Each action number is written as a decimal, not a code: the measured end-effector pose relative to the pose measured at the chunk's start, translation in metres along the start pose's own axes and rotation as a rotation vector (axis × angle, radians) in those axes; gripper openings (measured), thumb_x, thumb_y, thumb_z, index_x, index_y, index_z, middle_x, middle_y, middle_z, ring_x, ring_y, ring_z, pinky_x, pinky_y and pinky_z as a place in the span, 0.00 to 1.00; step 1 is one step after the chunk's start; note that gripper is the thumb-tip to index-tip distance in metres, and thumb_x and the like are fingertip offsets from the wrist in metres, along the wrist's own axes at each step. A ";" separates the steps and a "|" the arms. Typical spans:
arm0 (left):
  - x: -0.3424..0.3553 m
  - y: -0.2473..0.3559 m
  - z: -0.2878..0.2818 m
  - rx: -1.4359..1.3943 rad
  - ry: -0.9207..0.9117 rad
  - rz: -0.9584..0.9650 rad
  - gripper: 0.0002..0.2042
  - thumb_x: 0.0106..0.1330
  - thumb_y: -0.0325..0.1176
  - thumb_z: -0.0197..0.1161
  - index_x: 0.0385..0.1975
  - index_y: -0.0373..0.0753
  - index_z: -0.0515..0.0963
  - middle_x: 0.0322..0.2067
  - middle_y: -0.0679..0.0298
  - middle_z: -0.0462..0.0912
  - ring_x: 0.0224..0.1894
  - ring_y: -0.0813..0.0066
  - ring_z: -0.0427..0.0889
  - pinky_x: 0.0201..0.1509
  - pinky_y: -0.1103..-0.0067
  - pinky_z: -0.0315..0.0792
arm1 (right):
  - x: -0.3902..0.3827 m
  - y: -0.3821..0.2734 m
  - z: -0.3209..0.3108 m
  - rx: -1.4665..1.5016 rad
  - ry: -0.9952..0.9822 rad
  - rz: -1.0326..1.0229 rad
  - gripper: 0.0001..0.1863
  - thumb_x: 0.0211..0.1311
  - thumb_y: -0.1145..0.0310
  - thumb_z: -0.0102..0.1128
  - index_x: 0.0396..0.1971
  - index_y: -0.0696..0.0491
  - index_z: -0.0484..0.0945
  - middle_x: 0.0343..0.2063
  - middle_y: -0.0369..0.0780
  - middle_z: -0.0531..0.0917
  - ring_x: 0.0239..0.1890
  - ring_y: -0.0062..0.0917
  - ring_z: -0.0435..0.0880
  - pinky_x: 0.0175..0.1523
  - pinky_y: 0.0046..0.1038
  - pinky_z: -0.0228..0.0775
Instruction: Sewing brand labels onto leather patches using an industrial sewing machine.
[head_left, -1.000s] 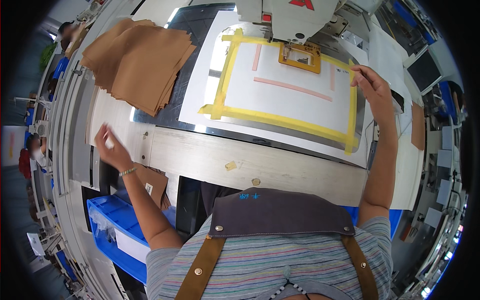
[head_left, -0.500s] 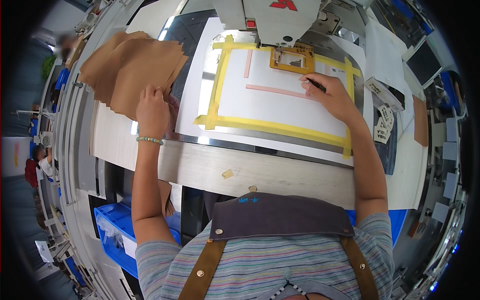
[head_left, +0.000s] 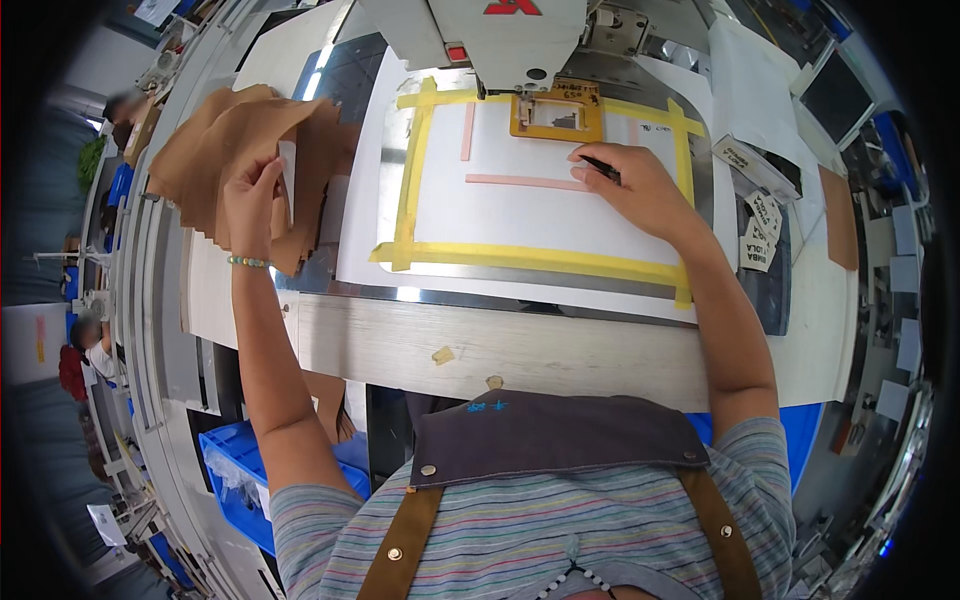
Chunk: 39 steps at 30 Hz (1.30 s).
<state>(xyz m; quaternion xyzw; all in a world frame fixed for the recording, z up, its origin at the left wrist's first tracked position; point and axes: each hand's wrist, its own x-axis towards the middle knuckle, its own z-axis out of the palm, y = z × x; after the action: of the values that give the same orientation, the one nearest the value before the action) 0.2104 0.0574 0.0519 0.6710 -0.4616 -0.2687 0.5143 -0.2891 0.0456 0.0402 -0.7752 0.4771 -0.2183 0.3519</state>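
Note:
My left hand (head_left: 252,205) is over a fanned stack of brown sheets (head_left: 205,150), leather-like or paper, at the left of the table. Its thumb and fingers pinch a brown sheet, beside which a narrow white strip (head_left: 289,185) shows. My right hand (head_left: 640,190) rests over a white panel (head_left: 500,215) framed with yellow tape (head_left: 520,258). Between its fingers is a small dark tool (head_left: 602,168), whose tip I cannot make out. Just beyond its fingertips sits a yellow presser frame (head_left: 557,133) beneath the machine head (head_left: 525,45).
Two pink strips, one upright (head_left: 467,132) and one lying across (head_left: 525,181), mark the panel. Printed labels (head_left: 760,235) and a white box (head_left: 755,168) lie at the right. A blue bin (head_left: 235,490) stands below the table's left front.
My left hand has moved left and slightly up over the brown stack, and the white strip now shows beside it. The right hand keeps its place on the panel; the whole view has shifted somewhat.

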 end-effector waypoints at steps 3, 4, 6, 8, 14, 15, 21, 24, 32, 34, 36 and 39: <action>-0.002 0.004 0.041 -0.287 -0.125 -0.073 0.08 0.72 0.29 0.69 0.46 0.34 0.86 0.34 0.70 0.85 0.29 0.89 0.78 0.34 0.89 0.74 | 0.001 0.000 0.002 -0.028 0.019 -0.034 0.16 0.73 0.64 0.65 0.53 0.58 0.83 0.30 0.42 0.84 0.27 0.24 0.71 0.35 0.28 0.66; -0.002 0.006 0.060 -0.416 -0.178 -0.076 0.10 0.72 0.29 0.69 0.48 0.33 0.85 0.34 0.70 0.85 0.30 0.89 0.79 0.35 0.89 0.74 | 0.001 0.000 0.005 -0.061 0.068 -0.073 0.17 0.73 0.63 0.66 0.54 0.57 0.83 0.31 0.42 0.84 0.29 0.25 0.74 0.37 0.29 0.69; -0.008 0.009 0.101 -0.374 -0.237 -0.118 0.12 0.74 0.28 0.67 0.53 0.31 0.82 0.40 0.64 0.87 0.37 0.84 0.84 0.43 0.87 0.79 | -0.001 -0.002 0.009 -0.102 0.119 -0.102 0.18 0.72 0.63 0.67 0.55 0.57 0.83 0.33 0.42 0.85 0.30 0.27 0.77 0.39 0.29 0.71; -0.028 0.011 0.135 -0.570 -0.492 -0.037 0.14 0.76 0.27 0.65 0.57 0.30 0.81 0.46 0.57 0.87 0.45 0.76 0.88 0.53 0.83 0.82 | -0.006 -0.005 0.016 -0.139 0.181 -0.288 0.21 0.72 0.55 0.67 0.54 0.56 0.83 0.45 0.44 0.88 0.37 0.35 0.87 0.47 0.35 0.79; -0.072 0.032 0.121 0.020 -0.474 0.260 0.15 0.75 0.29 0.65 0.58 0.31 0.81 0.52 0.58 0.87 0.51 0.69 0.88 0.57 0.75 0.81 | -0.009 -0.012 0.031 -0.441 0.074 -0.437 0.21 0.64 0.63 0.72 0.55 0.52 0.84 0.47 0.37 0.86 0.43 0.29 0.87 0.39 0.28 0.80; -0.080 0.035 0.109 0.255 -0.451 0.370 0.15 0.73 0.29 0.67 0.56 0.32 0.83 0.51 0.59 0.87 0.50 0.68 0.88 0.55 0.74 0.82 | -0.007 -0.013 0.035 -0.491 0.092 -0.548 0.20 0.63 0.65 0.71 0.54 0.52 0.83 0.48 0.36 0.86 0.42 0.27 0.87 0.39 0.27 0.81; -0.135 0.030 0.065 0.868 -0.422 0.823 0.16 0.59 0.25 0.73 0.47 0.32 0.84 0.43 0.61 0.85 0.44 0.59 0.86 0.46 0.71 0.83 | 0.011 -0.024 0.072 -0.821 0.122 -0.808 0.19 0.59 0.72 0.67 0.51 0.56 0.81 0.49 0.36 0.86 0.40 0.21 0.87 0.33 0.24 0.80; -0.144 0.021 0.056 1.068 -0.370 0.864 0.18 0.58 0.21 0.69 0.50 0.32 0.82 0.44 0.60 0.84 0.45 0.61 0.85 0.46 0.70 0.82 | 0.028 -0.032 0.091 -0.874 0.171 -0.840 0.15 0.57 0.73 0.67 0.45 0.56 0.80 0.41 0.36 0.84 0.38 0.19 0.86 0.29 0.22 0.78; -0.125 0.002 0.076 1.084 -0.280 0.926 0.16 0.59 0.20 0.65 0.49 0.33 0.82 0.43 0.60 0.82 0.43 0.63 0.83 0.46 0.71 0.81 | 0.040 -0.028 0.087 -0.884 0.281 -0.813 0.04 0.55 0.73 0.67 0.30 0.51 0.80 0.31 0.34 0.79 0.37 0.21 0.84 0.24 0.24 0.78; -0.112 0.005 0.091 1.048 -0.244 0.970 0.16 0.59 0.21 0.65 0.48 0.33 0.82 0.42 0.61 0.82 0.43 0.63 0.83 0.46 0.71 0.81 | 0.033 -0.022 0.074 -0.887 0.434 -0.804 0.07 0.54 0.73 0.66 0.32 0.50 0.77 0.32 0.33 0.78 0.37 0.19 0.84 0.28 0.21 0.77; -0.099 0.010 0.110 0.991 -0.213 1.065 0.15 0.60 0.23 0.65 0.48 0.34 0.83 0.41 0.61 0.81 0.43 0.64 0.83 0.47 0.71 0.80 | 0.024 -0.015 0.058 -0.929 0.402 -0.759 0.07 0.53 0.73 0.66 0.32 0.49 0.78 0.33 0.32 0.78 0.39 0.20 0.84 0.29 0.21 0.77; -0.084 0.019 0.143 0.914 -0.248 1.194 0.14 0.60 0.24 0.65 0.46 0.35 0.83 0.40 0.62 0.80 0.44 0.66 0.82 0.47 0.72 0.80 | 0.004 -0.003 0.032 -0.994 0.370 -0.674 0.08 0.53 0.73 0.66 0.33 0.49 0.79 0.34 0.32 0.78 0.41 0.20 0.84 0.32 0.21 0.78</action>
<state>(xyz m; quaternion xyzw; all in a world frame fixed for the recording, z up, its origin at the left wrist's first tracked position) 0.0478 0.0688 0.0138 0.4185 -0.8658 0.1999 0.1877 -0.2640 0.0532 0.0214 -0.9034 0.3039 -0.1997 -0.2271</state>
